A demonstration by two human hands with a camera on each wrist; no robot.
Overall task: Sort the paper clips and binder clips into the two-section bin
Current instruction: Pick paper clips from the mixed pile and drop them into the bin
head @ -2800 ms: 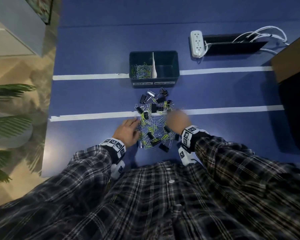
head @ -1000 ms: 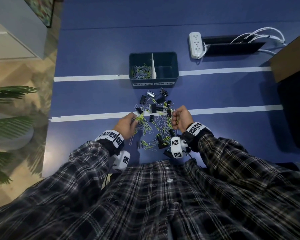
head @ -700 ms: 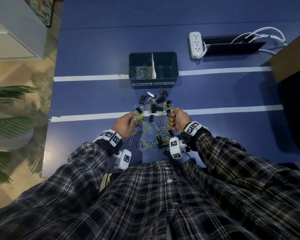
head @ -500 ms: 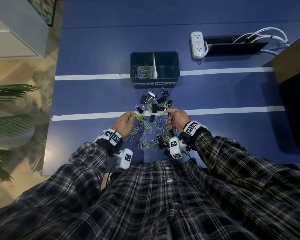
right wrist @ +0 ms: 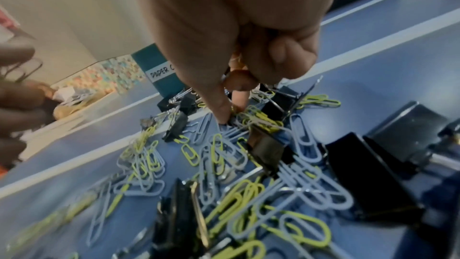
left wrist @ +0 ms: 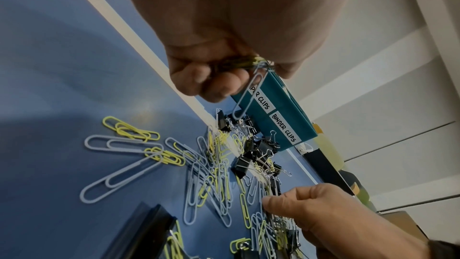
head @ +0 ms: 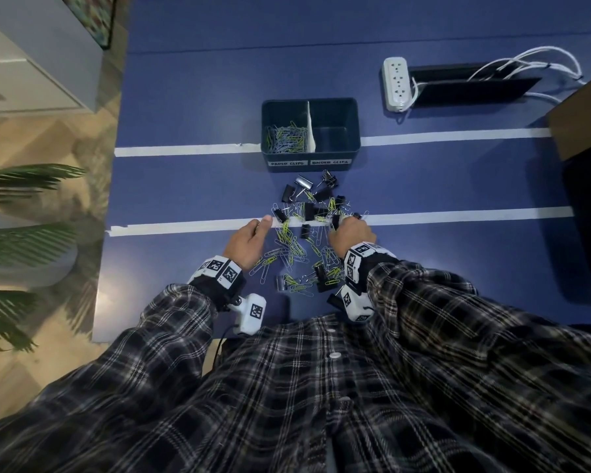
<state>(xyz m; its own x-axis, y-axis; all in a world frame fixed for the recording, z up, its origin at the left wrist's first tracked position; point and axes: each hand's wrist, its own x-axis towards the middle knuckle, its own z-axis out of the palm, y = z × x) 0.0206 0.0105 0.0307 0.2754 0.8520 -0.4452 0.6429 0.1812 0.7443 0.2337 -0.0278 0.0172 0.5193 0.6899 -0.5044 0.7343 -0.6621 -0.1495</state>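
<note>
While paper clips [left wrist: 245, 94] dangle below, left fingers [left wrist: 214, 80] pinch them.

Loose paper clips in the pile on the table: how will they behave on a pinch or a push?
Probably snag: the paper clips lie overlapped, so pinching one may drag neighbours. Likely light: one long clip dangles freely from the left hand. Flat wire on the smooth table should slide, not roll, and be hard to get under.

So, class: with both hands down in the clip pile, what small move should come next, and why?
Probably carry the left hand to the bin and drop its paper clips in the left section, labelled PAPER CLIPS. That hand already grips a bunch, one clip dangling, while the right hand is only pinching into the pile.
</note>
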